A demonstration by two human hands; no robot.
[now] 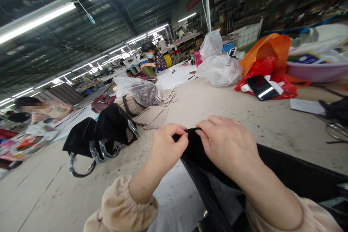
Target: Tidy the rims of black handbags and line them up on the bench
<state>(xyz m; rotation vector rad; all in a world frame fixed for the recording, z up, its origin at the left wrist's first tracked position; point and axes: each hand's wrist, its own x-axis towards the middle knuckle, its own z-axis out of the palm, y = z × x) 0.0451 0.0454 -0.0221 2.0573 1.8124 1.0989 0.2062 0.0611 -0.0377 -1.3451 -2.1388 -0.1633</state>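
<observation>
At the far left, a co-worker leans over the work surface, with a clear plastic bag nearer you. Right of that, two black handbags stand close together on the tabletop, their plastic-wrapped handles towards you. Beyond them, a plastic sheet lies partly over a stack of boards, with loose cards just beside it; another person works farther off. Near the middle, your left hand pinches the rim of the black piece between thumb and fingers; your right hand pinches the same rim just beside it, and the piece runs off to the near right. Past your right hand, white plastic bags, a phone on a red bag, an orange bag and a purple basin crowd the far right. Tabletop shows between the handbags and your left forearm, and again from your knuckles to the phone; a seam crosses it at near left.
</observation>
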